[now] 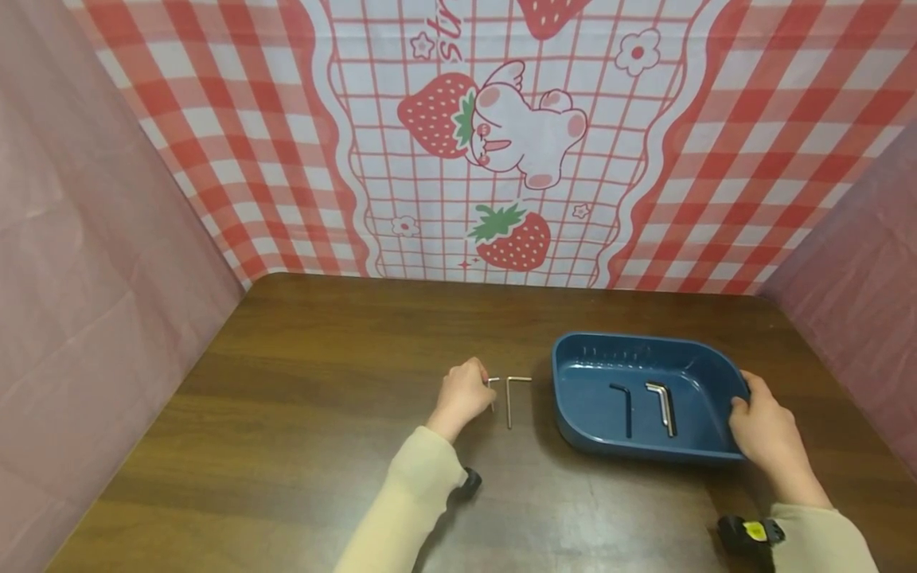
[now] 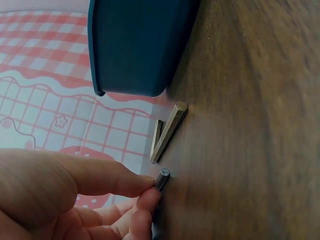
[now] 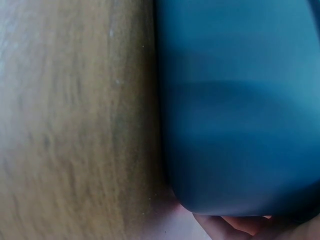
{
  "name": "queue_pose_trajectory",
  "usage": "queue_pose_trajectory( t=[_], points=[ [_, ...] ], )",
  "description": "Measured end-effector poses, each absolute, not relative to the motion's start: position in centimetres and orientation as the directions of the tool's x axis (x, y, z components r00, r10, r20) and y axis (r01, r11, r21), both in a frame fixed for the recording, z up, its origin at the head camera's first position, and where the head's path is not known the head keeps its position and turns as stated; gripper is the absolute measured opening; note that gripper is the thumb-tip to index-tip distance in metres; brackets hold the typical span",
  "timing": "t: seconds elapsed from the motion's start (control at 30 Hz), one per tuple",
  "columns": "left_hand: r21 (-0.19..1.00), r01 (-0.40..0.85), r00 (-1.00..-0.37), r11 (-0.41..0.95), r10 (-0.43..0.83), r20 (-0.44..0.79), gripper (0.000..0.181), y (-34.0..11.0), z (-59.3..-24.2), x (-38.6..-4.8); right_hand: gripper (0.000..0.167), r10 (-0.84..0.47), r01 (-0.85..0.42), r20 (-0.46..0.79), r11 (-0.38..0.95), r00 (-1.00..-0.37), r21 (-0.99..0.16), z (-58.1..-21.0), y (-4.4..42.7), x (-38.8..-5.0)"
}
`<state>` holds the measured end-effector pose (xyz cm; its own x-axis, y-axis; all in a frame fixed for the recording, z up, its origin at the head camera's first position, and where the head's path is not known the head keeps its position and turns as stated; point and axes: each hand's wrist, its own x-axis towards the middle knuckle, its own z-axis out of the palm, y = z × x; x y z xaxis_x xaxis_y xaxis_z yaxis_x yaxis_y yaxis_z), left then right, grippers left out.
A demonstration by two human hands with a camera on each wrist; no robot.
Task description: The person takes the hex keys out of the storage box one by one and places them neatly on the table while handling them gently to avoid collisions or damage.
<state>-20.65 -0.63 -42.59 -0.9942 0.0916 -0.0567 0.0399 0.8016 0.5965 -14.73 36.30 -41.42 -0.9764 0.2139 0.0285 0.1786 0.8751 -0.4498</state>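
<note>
My left hand (image 1: pixel 462 398) pinches a small silver hex key (image 2: pixel 162 177) between thumb and fingers, just over the tabletop. Right beside it, a brassy L-shaped hex key (image 1: pixel 509 404) lies on the wood, between that hand and a blue tray (image 1: pixel 566 422). The right hand (image 1: pixel 774 434) grips the tray by its right end, thumb over the rim. Inside the tray lie a black hex key (image 1: pixel 628 412) and, to its right, a close cluster of silver and dark hex keys (image 1: pixel 662 407). In the right wrist view, the tray's wall (image 3: pixel 240 110) hides most of that hand.
The brown wooden table (image 1: pixel 286 414) reaches back to a red-and-white checked cloth (image 1: pixel 286 135) with strawberry prints. Pink curtains (image 1: pixel 93 199) hang at both sides. Each wrist wears a dark device (image 1: pixel 748 532).
</note>
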Motion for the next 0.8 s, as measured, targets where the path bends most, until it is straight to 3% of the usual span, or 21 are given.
queue_pose_trajectory(
  t=[0.8],
  points=[
    [0.568,0.038,-0.994,0.822,0.092,-0.067,0.017,-0.42,-42.57,-20.58,0.047,0.214,0.18,0.026,0.874,-0.976,-0.45,-41.21,36.04,-14.58]
  ],
)
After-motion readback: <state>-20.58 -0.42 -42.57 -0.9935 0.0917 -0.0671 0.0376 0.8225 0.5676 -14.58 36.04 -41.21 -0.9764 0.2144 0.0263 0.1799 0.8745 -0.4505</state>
